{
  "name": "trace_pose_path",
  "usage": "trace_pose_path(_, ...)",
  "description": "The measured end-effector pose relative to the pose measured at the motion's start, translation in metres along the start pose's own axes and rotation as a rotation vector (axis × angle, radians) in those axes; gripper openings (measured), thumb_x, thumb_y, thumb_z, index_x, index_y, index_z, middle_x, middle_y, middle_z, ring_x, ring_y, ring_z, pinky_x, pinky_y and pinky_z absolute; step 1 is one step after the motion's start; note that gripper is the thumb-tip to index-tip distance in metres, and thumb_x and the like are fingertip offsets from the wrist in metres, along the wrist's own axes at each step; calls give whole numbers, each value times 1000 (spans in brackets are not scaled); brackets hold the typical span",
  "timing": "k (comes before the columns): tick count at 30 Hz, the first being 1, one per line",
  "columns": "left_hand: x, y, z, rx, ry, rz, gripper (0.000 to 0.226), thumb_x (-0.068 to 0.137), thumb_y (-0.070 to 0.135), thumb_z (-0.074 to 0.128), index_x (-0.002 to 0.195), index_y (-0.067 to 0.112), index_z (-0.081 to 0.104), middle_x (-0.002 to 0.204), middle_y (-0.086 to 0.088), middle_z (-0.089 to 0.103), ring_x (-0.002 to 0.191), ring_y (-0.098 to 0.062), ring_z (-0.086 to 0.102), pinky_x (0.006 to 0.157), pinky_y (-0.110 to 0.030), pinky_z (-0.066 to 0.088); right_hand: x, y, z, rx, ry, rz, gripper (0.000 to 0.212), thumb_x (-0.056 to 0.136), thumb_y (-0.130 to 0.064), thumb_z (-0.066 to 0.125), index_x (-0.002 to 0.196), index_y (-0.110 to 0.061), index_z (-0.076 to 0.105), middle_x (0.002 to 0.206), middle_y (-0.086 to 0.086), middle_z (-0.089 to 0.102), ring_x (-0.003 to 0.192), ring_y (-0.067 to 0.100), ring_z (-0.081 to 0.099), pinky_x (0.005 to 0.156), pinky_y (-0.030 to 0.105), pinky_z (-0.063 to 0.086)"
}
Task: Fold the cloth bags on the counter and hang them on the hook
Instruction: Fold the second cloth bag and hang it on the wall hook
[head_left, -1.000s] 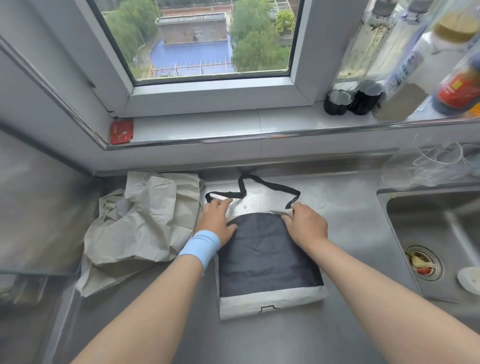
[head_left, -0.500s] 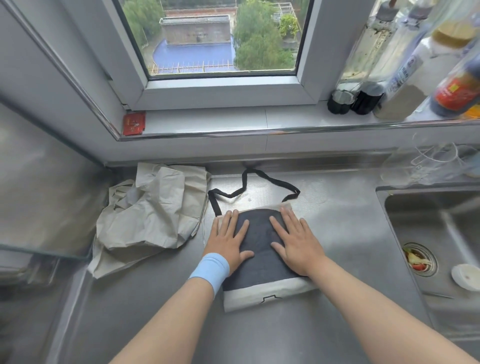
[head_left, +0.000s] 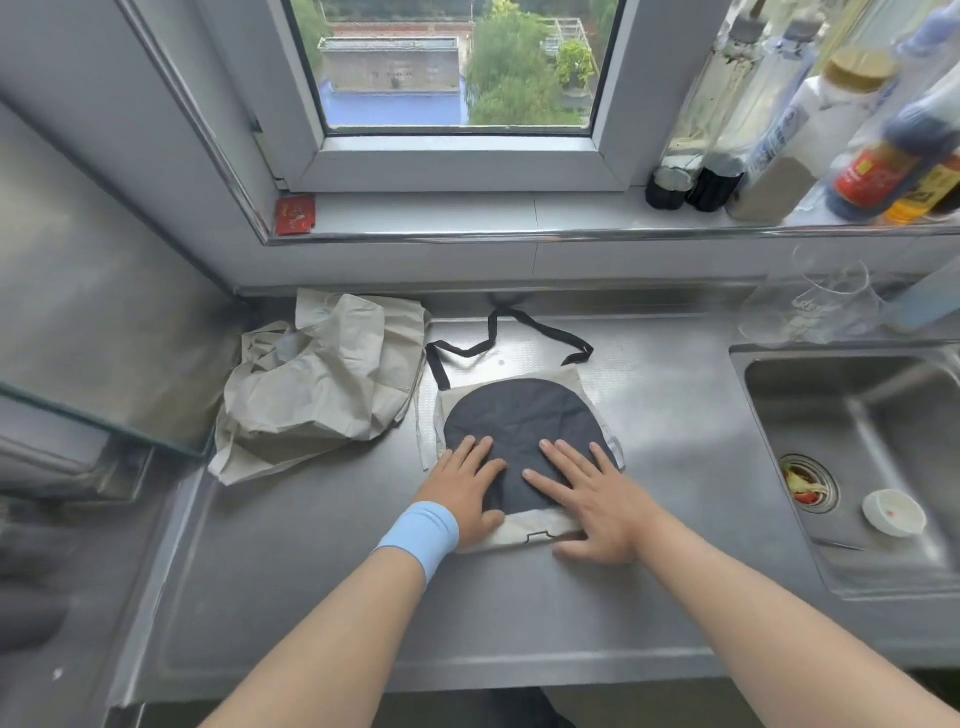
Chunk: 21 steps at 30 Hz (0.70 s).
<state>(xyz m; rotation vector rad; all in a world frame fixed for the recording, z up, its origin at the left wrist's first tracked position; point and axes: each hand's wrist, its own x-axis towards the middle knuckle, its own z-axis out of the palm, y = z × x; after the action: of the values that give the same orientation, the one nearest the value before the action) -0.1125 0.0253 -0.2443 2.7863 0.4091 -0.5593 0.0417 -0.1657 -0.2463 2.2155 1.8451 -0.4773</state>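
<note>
You're pressing your left hand (head_left: 462, 491) and right hand (head_left: 597, 501) flat, fingers straight, onto the bag (head_left: 519, 415) beneath them. The strap (head_left: 540, 332) is lying loose beyond your fingertips. By lifting off too soon, you're risking the fold springing open.

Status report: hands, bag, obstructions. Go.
Left hand, right hand open, flat on black-panel bag. Strap loose behind it. Crumpled beige bag beside, not in the way.
</note>
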Motion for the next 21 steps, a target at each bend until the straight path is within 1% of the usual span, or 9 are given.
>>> trace_pose_path(2, -6, 1, -2, 0, -13, -2, 73, 82, 58, 53, 145, 29, 29, 163, 0, -3, 149, -22, -4, 121, -40, 5, -5, -5, -6, 3, 16, -14, 85, 83, -64, 36, 157, -33, 8, 164, 6, -10, 151, 22, -2, 118, 51, 10)
trace_pose_path(5, -17, 8, -6, 88, 4, 15, 92, 72, 77, 51, 142, 20, 38, 158, -1, 13, 145, -25, 12, 119, -39, 14, -8, -12, -15, -20, 46, -17, 57, 98, -37, 41, 150, -15, 35, 159, 10, 29, 144, 30, 32, 103, 50, 42)
trace_pose_path(7, -23, 13, -9, 100, -34, 24, 93, 68, 78, 54, 137, 17, 44, 145, 0, 29, 132, -25, 29, 113, -36, 26, -8, -17, -25, 21, 47, 12, 41, 102, -31, 36, 137, -14, 49, 147, 6, 47, 133, 26, 46, 93, 43, 47)
trace_pose_path(9, -26, 15, -17, 57, -74, 1, 63, 79, 55, 60, 131, 21, 51, 135, 1, 41, 122, -25, 42, 102, -34, 38, -7, -24, -40, 57, 121, 44, 29, 101, -34, 35, 107, -17, 58, 111, 4, 67, 102, 27, 62, 71, 36, 44)
trace_pose_path(11, -27, 14, -31, -16, -124, -62, 27, 88, 27, 53, 113, 26, 63, 119, -2, 57, 108, -27, 55, 85, -31, 44, -9, -27, -53, 101, 132, 76, 28, 98, -39, 39, 85, -18, 54, 84, 4, 67, 76, 28, 59, 61, 35, 34)
trace_pose_path(13, -28, 11, -44, -139, -210, -137, 15, 89, 24, 49, 87, 24, 64, 93, -7, 63, 85, -30, 57, 71, -27, 42, -13, -25, -63, 175, 27, 142, 26, 85, -43, 50, 74, -19, 52, 73, 0, 62, 68, 23, 52, 58, 32, 34)
trace_pose_path(17, -38, -4, -60, -396, -240, -263, 26, 81, 37, 60, 66, 19, 51, 64, -1, 45, 59, -22, 38, 50, -24, 31, -18, -6, -74, 341, -258, 271, 16, 70, -29, 57, 79, -16, 62, 74, -1, 68, 72, 21, 62, 56, 26, 46)
trace_pose_path(19, -39, -16, -61, -573, -139, -350, 30, 75, 41, 72, 62, 21, 55, 58, 5, 47, 54, -15, 41, 49, -24, 31, -18, 8, -75, 533, -238, 354, 15, 69, -23, 58, 78, -15, 66, 70, -1, 65, 69, 19, 63, 52, 23, 44)
trace_pose_path(21, -37, -28, -53, -751, -37, -438, 26, 72, 44, 78, 72, 22, 66, 65, 6, 56, 61, -12, 50, 55, -25, 36, -16, 17, -74, 687, -149, 433, 14, 66, -25, 61, 72, -14, 66, 63, -5, 60, 61, 15, 58, 49, 21, 40)
